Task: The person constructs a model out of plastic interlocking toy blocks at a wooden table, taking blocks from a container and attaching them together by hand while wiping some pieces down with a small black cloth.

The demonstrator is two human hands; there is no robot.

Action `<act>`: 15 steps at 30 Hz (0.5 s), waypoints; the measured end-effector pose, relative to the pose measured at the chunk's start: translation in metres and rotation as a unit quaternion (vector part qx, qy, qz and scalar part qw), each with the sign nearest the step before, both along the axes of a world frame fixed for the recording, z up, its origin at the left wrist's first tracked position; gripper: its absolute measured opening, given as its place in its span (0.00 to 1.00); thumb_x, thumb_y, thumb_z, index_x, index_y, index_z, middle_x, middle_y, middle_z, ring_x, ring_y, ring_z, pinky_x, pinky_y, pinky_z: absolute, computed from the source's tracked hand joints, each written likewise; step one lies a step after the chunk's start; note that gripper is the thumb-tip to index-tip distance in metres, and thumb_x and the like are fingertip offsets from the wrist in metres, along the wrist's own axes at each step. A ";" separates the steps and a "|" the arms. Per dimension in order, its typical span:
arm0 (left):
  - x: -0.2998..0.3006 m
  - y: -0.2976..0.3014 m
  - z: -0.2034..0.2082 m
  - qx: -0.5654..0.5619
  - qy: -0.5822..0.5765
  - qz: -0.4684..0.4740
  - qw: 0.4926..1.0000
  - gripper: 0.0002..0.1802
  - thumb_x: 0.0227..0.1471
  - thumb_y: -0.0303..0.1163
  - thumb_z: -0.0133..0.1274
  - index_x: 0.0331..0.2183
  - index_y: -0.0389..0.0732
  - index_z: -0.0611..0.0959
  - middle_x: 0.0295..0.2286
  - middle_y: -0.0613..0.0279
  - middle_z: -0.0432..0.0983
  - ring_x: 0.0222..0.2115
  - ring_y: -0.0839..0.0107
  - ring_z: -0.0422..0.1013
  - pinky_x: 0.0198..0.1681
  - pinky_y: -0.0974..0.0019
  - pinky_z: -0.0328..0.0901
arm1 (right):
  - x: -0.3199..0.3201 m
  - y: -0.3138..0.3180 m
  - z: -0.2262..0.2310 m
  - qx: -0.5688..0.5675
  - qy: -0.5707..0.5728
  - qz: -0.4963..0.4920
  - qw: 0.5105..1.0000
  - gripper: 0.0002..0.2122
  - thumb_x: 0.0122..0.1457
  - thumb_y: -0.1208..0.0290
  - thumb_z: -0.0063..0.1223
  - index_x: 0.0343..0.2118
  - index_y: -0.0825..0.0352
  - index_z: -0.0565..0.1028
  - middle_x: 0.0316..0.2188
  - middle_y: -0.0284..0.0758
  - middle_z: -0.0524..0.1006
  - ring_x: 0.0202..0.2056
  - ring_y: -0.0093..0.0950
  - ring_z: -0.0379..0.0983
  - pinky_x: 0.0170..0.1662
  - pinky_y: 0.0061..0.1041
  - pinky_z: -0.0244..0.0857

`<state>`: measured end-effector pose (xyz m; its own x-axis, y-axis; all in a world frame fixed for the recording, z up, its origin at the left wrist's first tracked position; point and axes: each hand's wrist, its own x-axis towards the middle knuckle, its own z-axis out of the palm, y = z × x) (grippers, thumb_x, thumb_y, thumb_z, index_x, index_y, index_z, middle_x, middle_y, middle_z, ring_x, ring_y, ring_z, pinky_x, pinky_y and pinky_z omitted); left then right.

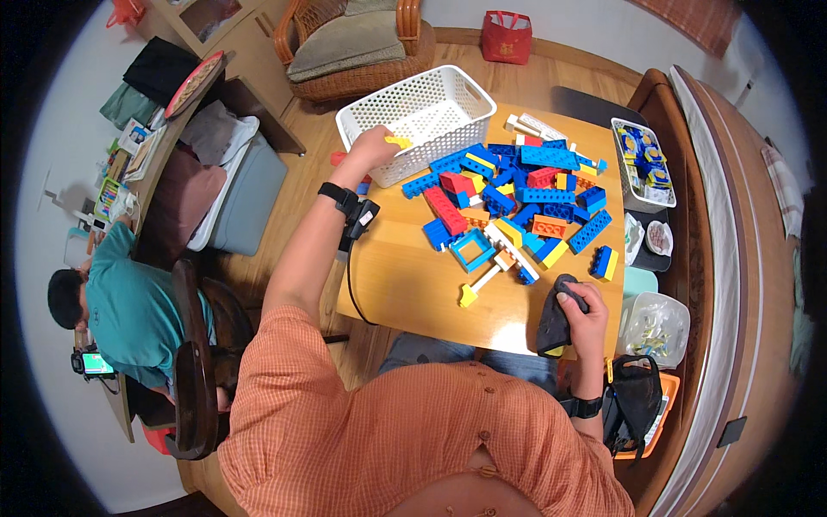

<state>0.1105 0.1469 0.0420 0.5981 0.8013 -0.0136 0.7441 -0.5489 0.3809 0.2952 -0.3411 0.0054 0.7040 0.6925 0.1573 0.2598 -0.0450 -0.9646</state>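
My left hand (374, 148) is closed on a small yellow toy block (399, 142), held at the near left rim of a white perforated plastic basket (469, 133). The basket's visible floor is bare. My right hand (587, 320) grips a dark grey cloth (556, 323) at the table's near right edge. Between the hands lies a loose pile of toy building blocks: a long red brick (444, 210), a blue brick (550, 158), an orange brick (550, 226) and a light-blue square frame (473, 250). A white rod piece with a yellow end (468, 295) lies nearest me.
The wooden table (405, 284) has a black cable (350, 280) hanging from my left wrist device. To the right stand a white basket of blue packets (646, 159) and a clear bin (656, 327). A person in teal (142, 293) sits at a desk on the left.
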 end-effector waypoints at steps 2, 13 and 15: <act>0.010 0.006 -0.002 -0.010 0.034 -0.010 0.999 0.24 0.49 0.38 0.55 0.47 0.35 0.80 0.43 0.43 0.78 0.45 0.49 0.74 0.50 0.56 0.68 | 0.000 -0.001 -0.005 -0.008 0.007 0.001 1.000 0.09 0.51 0.80 0.64 0.36 0.71 0.80 0.33 0.34 0.75 0.37 0.26 0.72 0.42 0.23 0.66; 0.002 -0.111 -0.004 0.080 -0.184 -0.305 0.931 0.13 0.47 0.19 0.50 0.37 0.38 0.82 0.39 0.53 0.78 0.39 0.52 0.73 0.47 0.56 0.68 | -0.006 0.007 -0.017 -0.002 0.049 0.015 0.999 0.09 0.52 0.79 0.65 0.37 0.71 0.80 0.35 0.34 0.76 0.39 0.26 0.74 0.44 0.23 0.67; -0.006 -0.135 -0.018 0.065 -0.157 -0.347 0.922 0.17 0.43 0.18 0.54 0.38 0.40 0.82 0.39 0.55 0.78 0.43 0.53 0.72 0.49 0.55 0.66 | -0.011 0.010 -0.011 -0.003 0.046 0.024 0.999 0.09 0.52 0.78 0.65 0.37 0.71 0.80 0.35 0.34 0.76 0.39 0.26 0.74 0.44 0.23 0.67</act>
